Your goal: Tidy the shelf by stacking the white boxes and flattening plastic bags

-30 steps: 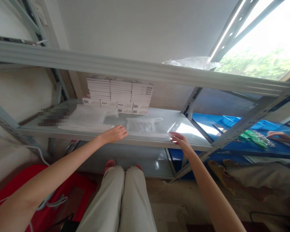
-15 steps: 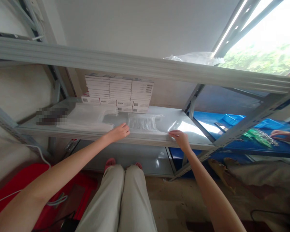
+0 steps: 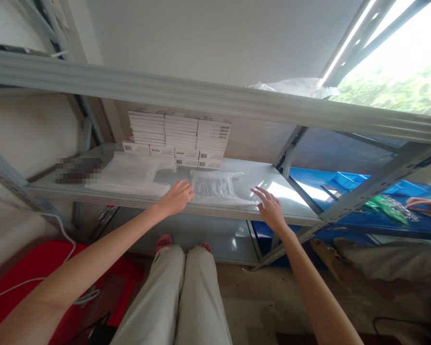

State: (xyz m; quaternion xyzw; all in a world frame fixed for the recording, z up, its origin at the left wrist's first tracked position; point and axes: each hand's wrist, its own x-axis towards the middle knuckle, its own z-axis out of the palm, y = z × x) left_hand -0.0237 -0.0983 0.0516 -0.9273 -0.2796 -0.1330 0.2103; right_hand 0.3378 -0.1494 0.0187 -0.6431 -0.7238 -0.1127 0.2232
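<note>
Clear, thin plastic bag with handle-like strips lies flat between the two hands, on a grey metal shelf. Left hand at the bag's left edge, fingers together and curled; can't tell if it pinches the plastic. Right hand at the bag's right front corner, fingers spread wide, thumb right beside the strip; contact unclear.

Left of the bag, beyond the left hand: pile of flat, whitish translucent plastic bags, handle ends toward the bag. Farther left of the bag, a dark pixelated item, unidentifiable.

Behind the bag, to the left: stacked flat white cardboard boxes, ends facing out. Barcode-like marks and small dark print on them, some red at the left; too small to read. Contents hidden.

Above the bag, to the right: crumpled clear plastic behind the upper shelf beam. Well right of the bag: blue counter with shallow blue plastic tray, contents unclear, green plastic packaging, and another person's hand beside it.
</note>
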